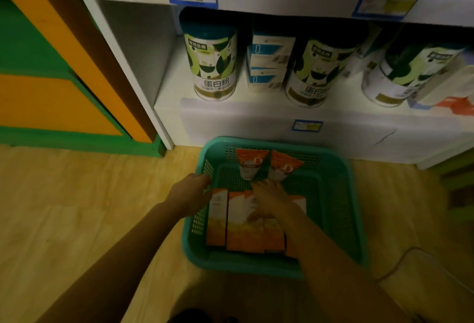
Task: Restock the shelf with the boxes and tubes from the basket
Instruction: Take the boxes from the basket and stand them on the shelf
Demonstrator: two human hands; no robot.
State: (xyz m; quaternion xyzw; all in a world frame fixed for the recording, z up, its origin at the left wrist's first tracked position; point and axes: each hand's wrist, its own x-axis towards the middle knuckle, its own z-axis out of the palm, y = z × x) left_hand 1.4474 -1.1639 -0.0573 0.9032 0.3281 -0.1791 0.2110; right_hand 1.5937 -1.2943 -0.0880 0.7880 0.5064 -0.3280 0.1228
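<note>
In basket (341, 209) on floor: boxes (241, 222) and tubes (250, 166) unshelved. Left hand (191, 190) grips rim; right hand (268, 198) fingers spread on boxes. Pickup step; next needs firm pinch, lift to shelf (256, 107).

You have two tubes (252, 163) and at least three boxes (243, 220) in one basket (341, 194), lower centre; three cans (214, 63) upper centre-right.

Dim, warm-tinted wide-angle view, soft overall blur, edges bowed, deep shadow under the upper shelf (256, 2)
</note>
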